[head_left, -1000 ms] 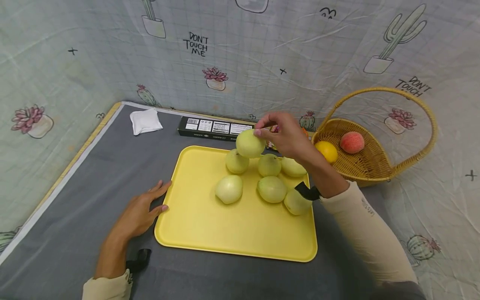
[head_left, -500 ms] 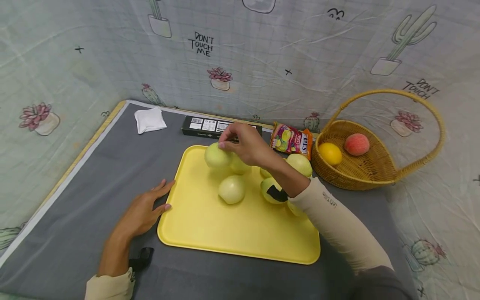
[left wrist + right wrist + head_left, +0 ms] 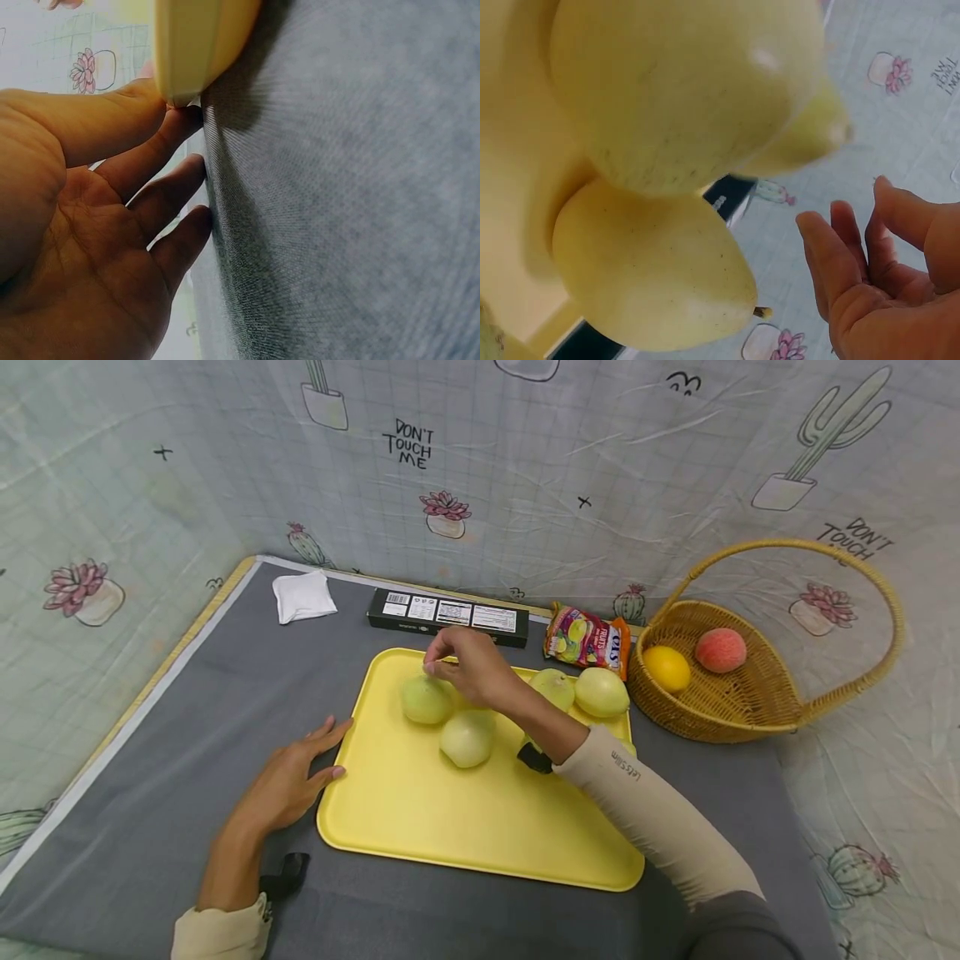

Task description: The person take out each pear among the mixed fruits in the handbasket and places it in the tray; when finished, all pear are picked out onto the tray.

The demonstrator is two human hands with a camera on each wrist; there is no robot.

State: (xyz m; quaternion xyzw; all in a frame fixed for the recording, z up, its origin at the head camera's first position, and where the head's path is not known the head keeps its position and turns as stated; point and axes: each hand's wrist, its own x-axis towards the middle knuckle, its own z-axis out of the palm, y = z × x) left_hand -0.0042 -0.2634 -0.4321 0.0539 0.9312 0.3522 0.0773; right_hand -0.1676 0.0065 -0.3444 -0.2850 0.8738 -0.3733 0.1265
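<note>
Several yellow-green pears stand on a yellow tray (image 3: 450,827) in the head view. My right hand (image 3: 472,668) is just above the leftmost pear (image 3: 426,702), near the tray's back left. In the right wrist view, the fingers of my right hand (image 3: 885,262) are loosely bent and apart from the pears, holding nothing; a pear with a short stem (image 3: 652,270) sits beside them. Another pear (image 3: 467,741) stands just in front, and others are partly hidden under my right forearm. My left hand (image 3: 288,781) touches the tray's left rim with extended fingers and thumb.
A wicker basket (image 3: 750,714) with a yellow lemon-like fruit (image 3: 667,669) and a peach (image 3: 721,650) stands at the right. Behind the tray lie a black box (image 3: 450,612) and a colourful snack packet (image 3: 587,639). A white folded cloth (image 3: 303,597) lies at the back left.
My right hand has carried a pear leftward across the back of the tray, lowered it onto the tray's left part and let go. My left hand has stayed at the rim.
</note>
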